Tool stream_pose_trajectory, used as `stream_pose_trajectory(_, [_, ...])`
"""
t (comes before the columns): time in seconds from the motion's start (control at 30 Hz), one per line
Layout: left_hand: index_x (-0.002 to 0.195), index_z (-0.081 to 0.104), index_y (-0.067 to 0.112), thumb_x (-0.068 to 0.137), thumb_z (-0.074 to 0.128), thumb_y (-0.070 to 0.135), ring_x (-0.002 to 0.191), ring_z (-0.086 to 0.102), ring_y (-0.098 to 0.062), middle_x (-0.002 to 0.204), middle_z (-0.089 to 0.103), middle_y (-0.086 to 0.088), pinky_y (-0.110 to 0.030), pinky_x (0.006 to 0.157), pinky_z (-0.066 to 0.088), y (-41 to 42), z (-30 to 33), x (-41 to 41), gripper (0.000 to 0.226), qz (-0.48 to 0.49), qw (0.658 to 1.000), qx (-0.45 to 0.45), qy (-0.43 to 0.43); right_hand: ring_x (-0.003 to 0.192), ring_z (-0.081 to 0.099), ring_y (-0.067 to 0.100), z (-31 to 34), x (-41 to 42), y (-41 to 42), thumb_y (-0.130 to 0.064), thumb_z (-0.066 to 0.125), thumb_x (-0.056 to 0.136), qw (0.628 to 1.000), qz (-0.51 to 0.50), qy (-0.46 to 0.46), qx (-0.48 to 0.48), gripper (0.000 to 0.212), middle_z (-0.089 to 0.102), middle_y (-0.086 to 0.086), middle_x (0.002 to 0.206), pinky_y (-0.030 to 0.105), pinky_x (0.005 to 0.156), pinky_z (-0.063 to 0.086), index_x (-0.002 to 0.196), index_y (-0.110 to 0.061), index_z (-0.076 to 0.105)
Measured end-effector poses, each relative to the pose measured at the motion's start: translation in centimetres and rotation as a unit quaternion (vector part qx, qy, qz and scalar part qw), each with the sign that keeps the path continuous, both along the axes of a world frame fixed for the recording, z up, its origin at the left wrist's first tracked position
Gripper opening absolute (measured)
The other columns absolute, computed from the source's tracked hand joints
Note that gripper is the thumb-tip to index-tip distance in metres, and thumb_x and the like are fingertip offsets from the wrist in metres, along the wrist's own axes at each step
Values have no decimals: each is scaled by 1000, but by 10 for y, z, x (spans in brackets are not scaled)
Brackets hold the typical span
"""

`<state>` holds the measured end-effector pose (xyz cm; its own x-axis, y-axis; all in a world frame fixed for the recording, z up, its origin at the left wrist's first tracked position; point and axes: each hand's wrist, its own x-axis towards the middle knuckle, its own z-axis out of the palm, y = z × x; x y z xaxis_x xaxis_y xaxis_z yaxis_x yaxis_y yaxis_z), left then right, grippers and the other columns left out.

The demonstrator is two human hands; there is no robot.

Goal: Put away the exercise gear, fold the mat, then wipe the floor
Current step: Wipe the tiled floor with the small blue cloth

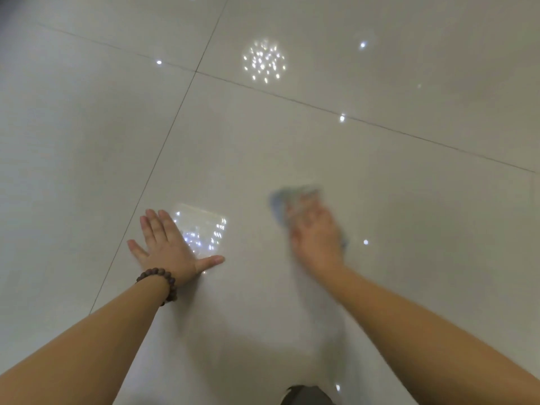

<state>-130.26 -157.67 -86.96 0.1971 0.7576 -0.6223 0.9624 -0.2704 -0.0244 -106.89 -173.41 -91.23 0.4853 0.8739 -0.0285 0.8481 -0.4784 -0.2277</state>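
Note:
My left hand [168, 247] lies flat on the glossy pale tiled floor [380, 176], fingers straight and spread, a brown bead bracelet on the wrist. My right hand [317, 236] presses on a light blue cloth [282, 204] against the floor to the right of it. Motion blur smears both that hand and the cloth, so the finger pose is unclear. The cloth sticks out beyond the fingertips and at the hand's right side. No mat or exercise gear is in view.
Dark grout lines [175, 124] cross the floor and meet at the upper middle. Ceiling lights reflect as bright dots in the tiles [264, 61]. A dark piece of my clothing [306, 396] shows at the bottom edge.

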Motion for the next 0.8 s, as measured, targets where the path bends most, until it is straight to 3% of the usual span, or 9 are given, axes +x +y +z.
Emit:
stream_pose_trajectory(0.07, [144,-31,7,30,33,100,144,-28,-26,155,-33,-11,-59,116,-5,-1,1,-1,161,8,1000,0,-2,137,37,31,-3,-5,-10,-31,40,91,982,187,-25,9,48,43,7,147,44,108,35,138,-24,49])
stream_pose_trajectory(0.1, [145,-31,7,31,35,100,144,-28,-26,155,-32,-11,-59,116,-4,-1,1,-1,161,9,1000,0,-3,135,39,31,-5,15,-1,-33,41,91,982,188,-23,22,47,45,8,145,45,106,38,137,-24,50])
stream_pose_trajectory(0.2, [144,-32,7,38,43,100,144,-28,-26,154,-34,-11,-58,116,-4,0,2,-1,159,9,1000,-11,7,130,43,37,3,32,30,-31,41,88,989,-125,3,73,47,49,15,141,50,101,43,132,-21,56])
stream_pose_trajectory(0.23, [143,-33,7,40,45,99,143,-29,-26,154,-35,-11,-59,116,-4,0,3,0,159,7,1000,-12,10,130,43,38,2,14,31,-30,41,87,986,-154,13,68,48,49,15,140,49,102,42,131,-21,56])
stream_pose_trajectory(0.3, [142,-34,7,42,46,99,143,-30,-26,153,-36,-11,-59,116,-5,1,5,0,158,5,1000,-18,13,131,43,37,-6,-15,10,-30,41,89,999,-8,-15,43,47,49,14,140,47,104,40,133,-21,55])
stream_pose_trajectory(0.37, [142,-35,7,42,44,99,143,-30,-26,153,-36,-11,-58,116,-6,1,5,-1,158,3,1000,-21,13,130,44,39,-4,23,6,-31,40,91,994,105,-21,23,48,49,16,140,50,103,41,135,-18,52])
stream_pose_trajectory(0.5, [143,-34,6,43,46,98,142,-31,-27,153,-36,-12,-59,115,-6,1,6,2,158,1,1000,-22,13,131,40,43,8,39,23,-29,34,89,990,-134,-18,41,52,47,21,141,52,103,39,135,-15,52])
stream_pose_trajectory(0.63, [143,-32,4,45,49,97,143,-28,-29,154,-34,-13,-59,116,-2,1,7,3,158,1,1000,-18,20,131,44,36,9,-9,-22,-31,38,88,999,44,-13,-2,49,50,13,140,49,102,42,133,-22,54])
stream_pose_trajectory(0.8, [143,-31,4,47,57,93,143,-28,-28,154,-34,-12,-59,116,-3,2,11,6,158,7,999,-34,21,135,37,37,17,11,23,-35,32,88,995,-96,27,-9,53,45,14,143,52,107,34,135,-22,51])
